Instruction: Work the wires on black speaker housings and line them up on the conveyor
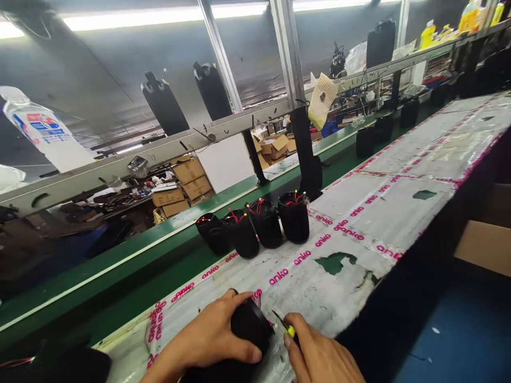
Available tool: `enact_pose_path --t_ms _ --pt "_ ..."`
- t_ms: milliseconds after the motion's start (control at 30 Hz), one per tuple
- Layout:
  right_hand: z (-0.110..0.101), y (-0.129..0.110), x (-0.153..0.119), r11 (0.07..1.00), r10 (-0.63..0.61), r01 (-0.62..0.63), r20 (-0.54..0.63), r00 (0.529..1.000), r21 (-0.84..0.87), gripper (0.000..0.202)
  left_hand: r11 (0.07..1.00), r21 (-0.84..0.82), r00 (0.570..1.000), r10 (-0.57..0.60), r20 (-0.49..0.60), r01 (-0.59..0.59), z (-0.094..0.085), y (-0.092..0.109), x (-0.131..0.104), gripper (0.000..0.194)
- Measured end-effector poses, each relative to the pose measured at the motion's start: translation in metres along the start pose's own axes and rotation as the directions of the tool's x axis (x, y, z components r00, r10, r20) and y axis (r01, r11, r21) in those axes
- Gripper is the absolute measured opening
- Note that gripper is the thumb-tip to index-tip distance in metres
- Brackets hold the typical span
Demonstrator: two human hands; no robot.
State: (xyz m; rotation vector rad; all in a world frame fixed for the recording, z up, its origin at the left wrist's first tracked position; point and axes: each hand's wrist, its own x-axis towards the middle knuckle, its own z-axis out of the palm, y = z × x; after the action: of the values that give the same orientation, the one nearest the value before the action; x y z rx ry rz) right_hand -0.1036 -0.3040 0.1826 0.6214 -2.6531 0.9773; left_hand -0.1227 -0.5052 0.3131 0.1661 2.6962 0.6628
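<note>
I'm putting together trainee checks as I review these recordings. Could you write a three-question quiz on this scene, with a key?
1. Open: What does the left hand hold, and what does the right hand hold?

2. Multiple choice: How many standing black containers are grouped just beyond the hands, with red wires showing at their tops?
A) two
B) four
C) seven

3. Complete: The pink print on the pale table covering reads "____".

Key
1. Left: a gripped black container; right: a yellow-handled tool.
2. B
3. anko
</note>
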Motion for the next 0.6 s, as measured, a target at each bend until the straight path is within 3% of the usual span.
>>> enact_pose_path --t_ms 133,300,367,500,600 --pt "0.011 -0.004 -0.005 0.998 0.069 -0.069 -0.022 0.997 -0.001 0.017 0.979 0.201 0.986 0.060 -0.155 -0.028 0.013 -0.004 -0.008 0.079" --pt "0.019 -0.012 -0.004 1.000 0.008 -0.008 -0.003 1.000 0.026 0.014 0.942 0.310 0.937 -0.011 -0.350 0.127 0.026 -0.020 -0.021 0.056" --pt "0.018 -0.015 0.000 0.999 -0.012 0.012 0.019 1.000 0.046 0.013 0.946 0.302 0.934 -0.004 -0.357 0.120 0.028 -0.020 -0.023 0.055" --pt "0.011 -0.022 0.013 0.997 -0.063 0.059 0.080 0.995 0.053 0.017 0.969 0.241 0.967 0.004 -0.255 0.059 0.029 -0.010 -0.020 0.064" --pt "0.008 -0.027 0.023 0.999 -0.031 0.029 0.155 0.987 0.013 0.018 0.973 0.226 0.973 0.007 -0.229 0.046 0.032 -0.007 -0.016 0.070"
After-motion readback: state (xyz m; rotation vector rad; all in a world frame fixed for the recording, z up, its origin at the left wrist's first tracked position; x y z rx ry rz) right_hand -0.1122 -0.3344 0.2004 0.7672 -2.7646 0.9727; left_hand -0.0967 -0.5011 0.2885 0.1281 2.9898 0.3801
